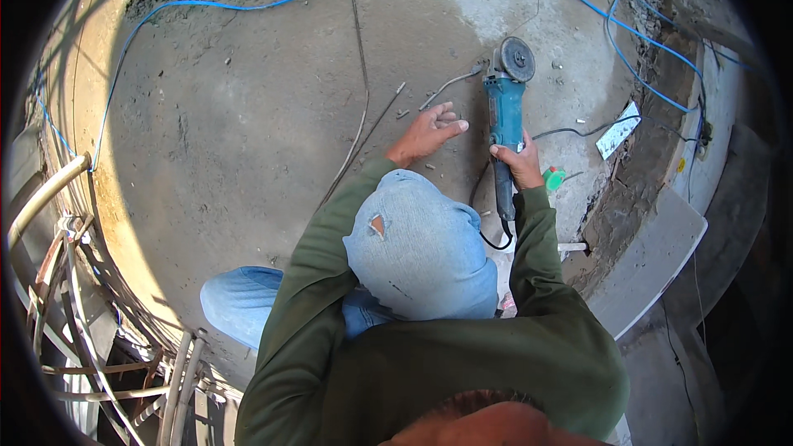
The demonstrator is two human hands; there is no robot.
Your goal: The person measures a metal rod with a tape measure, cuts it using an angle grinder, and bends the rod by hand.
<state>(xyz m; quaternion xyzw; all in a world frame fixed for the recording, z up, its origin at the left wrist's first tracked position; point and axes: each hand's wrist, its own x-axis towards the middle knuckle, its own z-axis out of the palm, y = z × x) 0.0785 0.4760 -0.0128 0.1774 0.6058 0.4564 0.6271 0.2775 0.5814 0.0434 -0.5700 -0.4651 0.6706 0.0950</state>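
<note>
My right hand (519,163) is wrapped round the rear body of a teal angle grinder (505,116). Its dark cutting disc (518,59) faces up at the far end, and a black cord trails from the handle end. To the left of the grinder, my left hand (427,131) holds nothing, with its fingers apart and pointing toward the tool. Just beyond that hand lies a short bent steel rod (446,89) on the concrete. Two longer thin rods (361,107) stretch away past my left forearm. Small cut stubs lie close by.
A blue hose (273,5) runs across the far side and loops at the right. A white tile piece (618,130) and a green plastic item (554,178) lie to the right. Bundled poles (178,380) stand at lower left. A grey board (661,256) edges the right.
</note>
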